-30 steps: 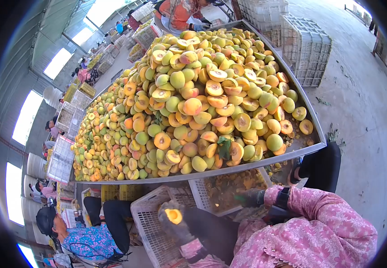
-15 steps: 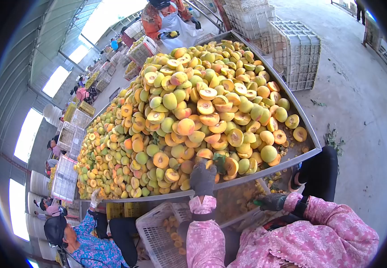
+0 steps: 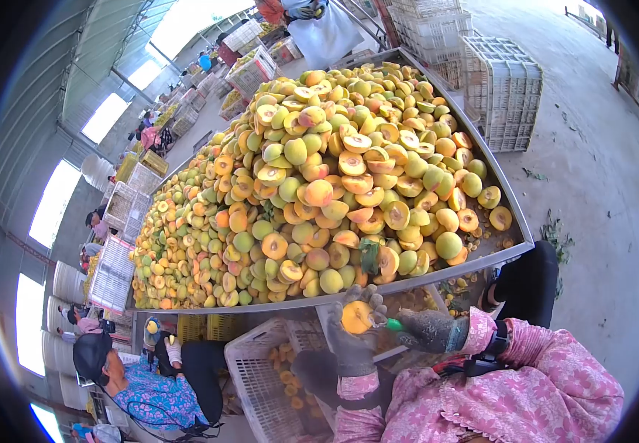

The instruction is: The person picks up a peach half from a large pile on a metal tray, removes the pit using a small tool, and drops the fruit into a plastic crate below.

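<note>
My left hand [image 3: 347,332], in a dark grey glove, is closed around a peach half [image 3: 356,317] with its orange cut face showing. It is in front of the metal table's near edge. Beside it, my right hand [image 3: 426,330], also gloved, grips a small green-handled tool [image 3: 394,324] that points at the peach; I cannot make out its blade. Beyond both hands lies a large heap of peaches [image 3: 319,193], many halved, on the metal-rimmed table [image 3: 467,267]. A green leaf [image 3: 369,255] rests at the heap's near edge.
A white plastic crate [image 3: 256,362] with peach halves stands low at my left. A co-worker in a blue patterned shirt [image 3: 153,395] sits on the left; another person in an apron [image 3: 323,37] is across the table. Stacked crates [image 3: 507,92] stand at the back right.
My left hand has drawn back from the heap with a peach half. My right hand has moved left, bringing the green-handled tool to it. The co-worker on the left has drawn back from the heap.
</note>
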A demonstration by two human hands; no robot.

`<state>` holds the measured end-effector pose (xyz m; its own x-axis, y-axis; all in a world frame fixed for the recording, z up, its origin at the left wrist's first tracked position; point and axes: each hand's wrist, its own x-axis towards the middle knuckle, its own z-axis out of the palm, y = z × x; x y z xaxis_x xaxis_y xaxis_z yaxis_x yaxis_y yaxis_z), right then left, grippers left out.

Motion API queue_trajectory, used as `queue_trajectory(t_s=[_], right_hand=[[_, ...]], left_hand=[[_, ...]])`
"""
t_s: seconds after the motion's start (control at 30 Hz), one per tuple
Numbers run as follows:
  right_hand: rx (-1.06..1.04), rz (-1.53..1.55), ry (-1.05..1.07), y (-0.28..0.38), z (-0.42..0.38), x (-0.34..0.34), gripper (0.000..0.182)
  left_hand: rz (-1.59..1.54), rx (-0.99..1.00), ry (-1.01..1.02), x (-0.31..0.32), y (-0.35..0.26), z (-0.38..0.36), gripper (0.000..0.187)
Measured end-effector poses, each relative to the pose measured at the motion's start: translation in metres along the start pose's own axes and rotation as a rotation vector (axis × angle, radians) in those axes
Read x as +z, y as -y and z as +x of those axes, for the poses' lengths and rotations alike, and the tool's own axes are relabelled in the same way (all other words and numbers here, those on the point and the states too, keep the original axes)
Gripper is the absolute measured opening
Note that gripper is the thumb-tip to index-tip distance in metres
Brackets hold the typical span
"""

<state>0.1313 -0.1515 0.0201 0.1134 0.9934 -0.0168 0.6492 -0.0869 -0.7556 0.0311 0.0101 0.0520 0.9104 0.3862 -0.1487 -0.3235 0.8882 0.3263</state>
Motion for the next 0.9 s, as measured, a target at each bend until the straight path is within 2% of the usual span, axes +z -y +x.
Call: queue_trajectory(t_s=[0.03,0.13,0.17,0.23,0.27,0.33,0.43,0.47,0.53,0.67,0.73,0.77,0.83,0.87,0.9], right_hand=[[0.023,0.250,-0.070,0.012,-0.002,-0.004,0.026],[0.099,0.396,-0.045,0.011,0.004,0.001,0.033],[0.101,0.394,-0.046,0.017,0.006,-0.003,0.033],[0.220,0.004,0.019,0.034,0.011,-0.016,0.058],[0.223,0.002,0.019,0.033,0.009,-0.015,0.058],[-0.037,0.073,-0.180,0.024,0.005,-0.010,0.085],[-0.123,-0.077,-0.180,-0.020,0.017,0.026,0.095],[-0.122,-0.075,-0.178,-0.022,0.020,0.031,0.095],[0.081,0.074,-0.012,-0.024,0.024,0.036,0.094],[0.080,0.053,-0.064,-0.009,0.018,0.020,0.081],[-0.293,0.115,-0.061,-0.035,0.026,0.044,0.059],[-0.291,0.117,-0.061,-0.031,0.027,0.044,0.059],[-0.618,0.352,-0.422,-0.010,0.029,0.033,0.041],[-0.617,0.354,-0.424,0.006,0.022,0.017,0.041],[-0.148,0.942,-0.107,0.026,0.010,-0.006,0.038]], left_hand=[[0.171,0.080,-0.134,0.006,0.005,-0.003,0.055],[0.256,0.108,-0.064,0.002,0.009,-0.003,0.056],[0.254,0.106,-0.062,0.000,0.012,-0.003,0.056],[0.207,0.095,-0.148,-0.002,0.018,-0.003,0.053],[0.205,0.093,-0.146,-0.001,0.020,-0.003,0.053],[0.220,0.096,-0.147,0.002,0.022,-0.005,0.053],[0.277,0.111,-0.212,0.001,0.024,-0.004,0.051],[0.276,0.111,-0.215,-0.003,0.024,-0.004,0.051],[0.276,0.085,-0.179,-0.016,0.023,-0.001,0.050],[0.422,0.163,-0.236,-0.016,0.031,0.002,0.048],[0.392,0.141,-0.263,0.003,0.032,-0.001,0.042],[0.392,0.138,-0.265,0.003,0.033,-0.001,0.042],[0.436,0.198,-0.261,0.004,0.034,0.001,0.041],[0.437,0.196,-0.262,0.006,0.036,0.002,0.041],[0.457,0.265,-0.269,0.011,0.040,0.002,0.042]])
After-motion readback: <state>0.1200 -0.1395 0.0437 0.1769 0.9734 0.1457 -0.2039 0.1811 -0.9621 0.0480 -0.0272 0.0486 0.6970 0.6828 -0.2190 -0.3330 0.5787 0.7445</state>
